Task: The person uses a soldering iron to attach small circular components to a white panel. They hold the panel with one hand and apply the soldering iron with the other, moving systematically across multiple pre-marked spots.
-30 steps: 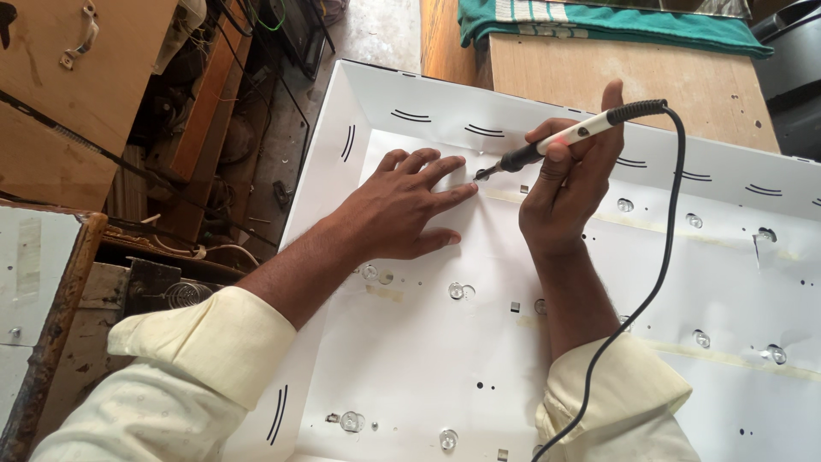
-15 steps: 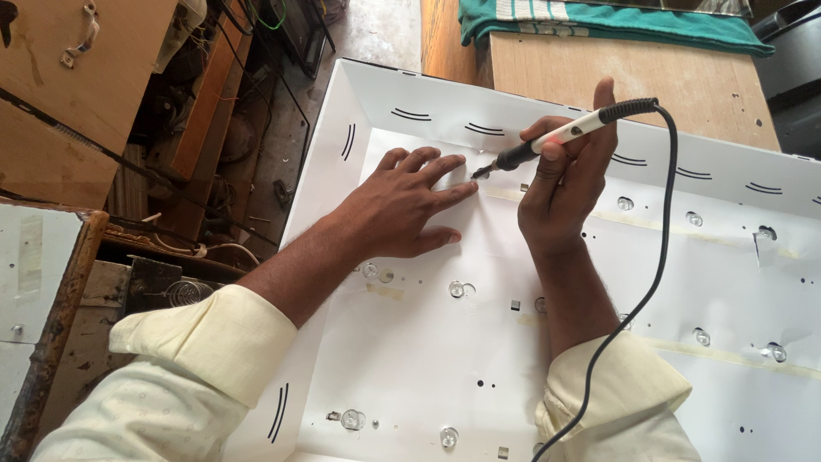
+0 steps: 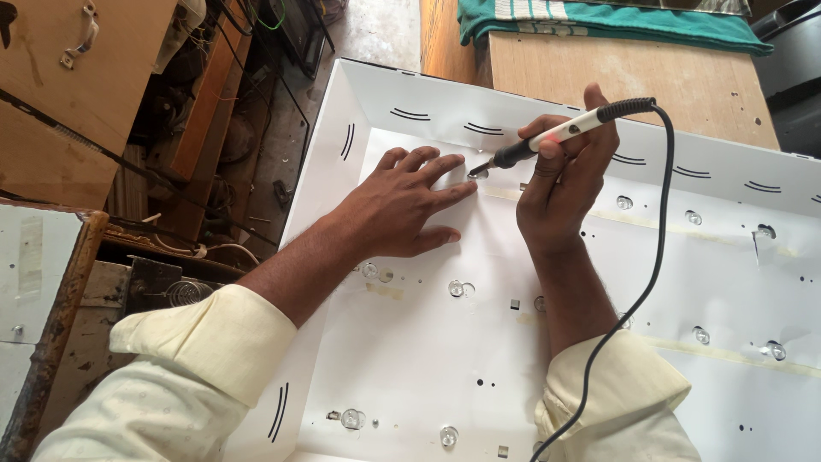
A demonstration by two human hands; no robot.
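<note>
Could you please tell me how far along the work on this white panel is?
Done: small lenses sit in rows across the panel. In hand: the right hand holds the corded iron tip on a spot beside the flat left hand. Left: cannot tell which spots remain.

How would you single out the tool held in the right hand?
Start at the big white sheet-metal tray filling the view. Near its far wall, the right hand holds a soldering iron like a pen. It is the only corded thing there: white body, dark tip, black cable trailing back.
</note>
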